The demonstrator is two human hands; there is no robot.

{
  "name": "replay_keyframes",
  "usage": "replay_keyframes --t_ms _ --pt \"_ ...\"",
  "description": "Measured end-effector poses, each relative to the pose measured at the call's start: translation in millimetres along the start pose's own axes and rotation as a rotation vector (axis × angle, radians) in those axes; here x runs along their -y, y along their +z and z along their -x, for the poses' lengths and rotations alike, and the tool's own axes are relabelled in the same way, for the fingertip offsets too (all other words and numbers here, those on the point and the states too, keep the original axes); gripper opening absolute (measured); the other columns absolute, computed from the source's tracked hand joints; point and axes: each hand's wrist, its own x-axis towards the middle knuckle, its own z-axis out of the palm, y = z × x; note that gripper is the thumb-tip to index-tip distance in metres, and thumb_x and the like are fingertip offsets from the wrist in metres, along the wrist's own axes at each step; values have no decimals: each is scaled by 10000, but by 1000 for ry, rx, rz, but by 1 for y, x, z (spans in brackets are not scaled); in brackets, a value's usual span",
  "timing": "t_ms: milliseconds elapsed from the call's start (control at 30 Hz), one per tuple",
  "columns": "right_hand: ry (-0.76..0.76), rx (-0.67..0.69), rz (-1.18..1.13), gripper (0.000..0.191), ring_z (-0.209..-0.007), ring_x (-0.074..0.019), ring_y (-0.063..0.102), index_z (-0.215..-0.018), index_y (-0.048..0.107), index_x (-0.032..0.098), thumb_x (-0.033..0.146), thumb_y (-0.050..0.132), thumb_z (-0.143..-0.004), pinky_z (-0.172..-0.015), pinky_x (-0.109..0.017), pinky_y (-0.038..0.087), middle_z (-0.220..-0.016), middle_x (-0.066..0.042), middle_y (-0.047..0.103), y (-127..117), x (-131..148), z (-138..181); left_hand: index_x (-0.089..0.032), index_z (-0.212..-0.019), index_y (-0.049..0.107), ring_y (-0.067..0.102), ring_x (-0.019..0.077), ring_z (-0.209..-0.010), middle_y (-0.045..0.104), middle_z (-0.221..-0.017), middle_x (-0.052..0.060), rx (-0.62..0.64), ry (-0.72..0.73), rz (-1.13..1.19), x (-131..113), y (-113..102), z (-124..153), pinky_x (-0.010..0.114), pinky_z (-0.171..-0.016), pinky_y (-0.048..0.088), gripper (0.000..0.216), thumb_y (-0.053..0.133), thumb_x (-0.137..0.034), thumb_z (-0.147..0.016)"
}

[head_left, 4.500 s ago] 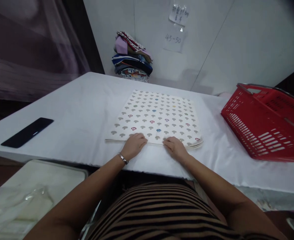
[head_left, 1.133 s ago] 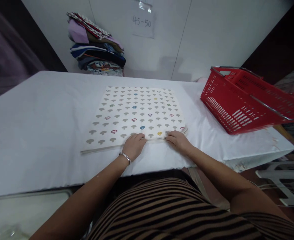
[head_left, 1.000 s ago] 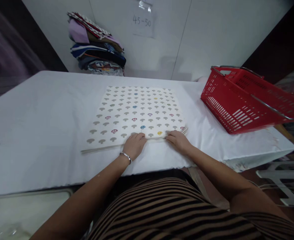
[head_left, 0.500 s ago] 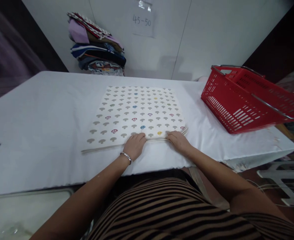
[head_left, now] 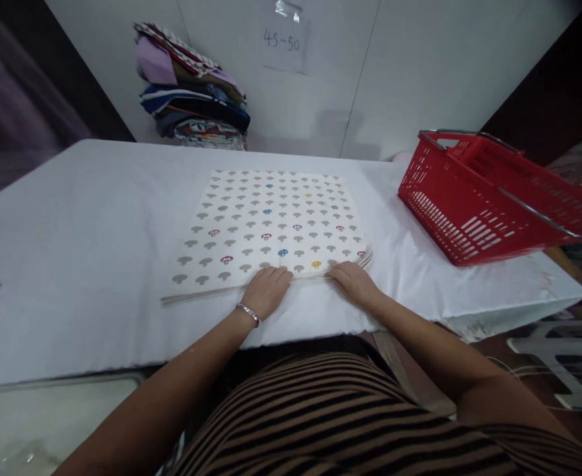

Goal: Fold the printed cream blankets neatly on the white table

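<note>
A cream cloth [head_left: 291,218] printed with grey and coloured mushrooms lies folded in several layers on the white-covered table. My left hand [head_left: 269,289], with a silver bracelet at the wrist, is closed over the cloth's near edge around its middle. Farther right, my right hand [head_left: 354,283] grips the same edge close to the cloth's rounded right corner, where stacked layers show. Both sets of fingers curl over the top; the thumbs are hidden.
A red plastic basket [head_left: 469,198] with metal handles stands at the table's right end. Folded fabrics [head_left: 191,86] are piled behind the table [head_left: 87,264], against the wall. A paper sign [head_left: 285,43] hangs there. White stool-like frames [head_left: 558,357] stand at lower right.
My left hand has shifted slightly right along the near edge. The layers between my hands look more pressed together. The basket and piled fabrics stay put.
</note>
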Motion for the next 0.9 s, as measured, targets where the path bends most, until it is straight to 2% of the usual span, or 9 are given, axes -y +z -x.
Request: replay_keyframes --t_ms 67,167,333,467,567,667,767,833,900 --pt "-1 -12 9 263 -895 -225 510 -1109 566 132 187 393 -920 -756 -356 422 -974 -125 610 0 0 1 -194 -1066 558 509 211 -938 595 -1057 63 16 -4 6 0 -2 -1 358 -794 385 220 454 -224 -874" --pt "-17 -9 -12 266 -917 -216 516 -1128 570 166 197 406 -921 -772 -356 427 -1023 -106 610 -1 -2 3 -208 -1000 595 509 209 -918 607 -1023 50 37 24 -14 2 -1 -1 352 -772 388 196 440 -212 -880" --pt "6 -9 -68 289 -1035 -204 502 -1183 540 232 209 421 -921 -859 -389 416 -1145 -84 580 -10 -12 15 -217 -998 611 512 205 -901 616 -1007 51 -28 58 9 8 6 0 352 -754 393 221 444 -156 -866" --pt "35 -31 -30 317 -1154 -212 457 -1221 522 222 207 436 -916 -966 -443 353 -1209 -90 561 -17 -29 32 -219 -994 623 517 203 -902 622 -1019 50 -77 69 70 11 9 0 352 -763 397 224 449 -168 -863" --pt "124 -64 -42 309 -1232 -223 400 -1203 543 221 223 453 -907 -1014 -475 303 -1242 -92 549 -20 -45 45 -226 -983 630 520 201 -897 624 -1008 51 -88 65 96 10 7 0 355 -761 406 251 409 -176 -874" --pt "362 -220 -203 279 -1224 -228 415 -1125 591 194 262 457 -891 -1005 -450 340 -1247 -106 543 -22 -61 51 -217 -938 635 520 201 -887 621 -994 57 -78 39 99 8 1 -1 362 -764 413 243 398 -235 -886" --pt "824 -365 -510 236 -962 -205 596 -1005 619 172 294 483 -856 -788 -350 500 -1060 -104 637 -25 -72 48 -206 -897 630 522 198 -864 617 -946 54 -63 14 119 3 -5 -9 364 -772 411 229 431 -318 -885" --pt "1094 -324 -746 183 -683 -155 627 -935 610 162 286 533 -825 -551 -254 502 -892 -80 666 -28 -74 42 -205 -916 624 523 198 -872 614 -942 51 -50 25 153 -3 -8 -21 358 -770 412 218 449 -330 -879" --pt "1249 -243 -929 115 -499 -107 569 -859 592 154 254 572 -806 -400 -200 423 -765 -55 658 -31 -73 35 -205 -927 626 527 198 -886 614 -944 52 -31 63 201 -15 -10 -38 352 -770 415 213 453 -320 -877"
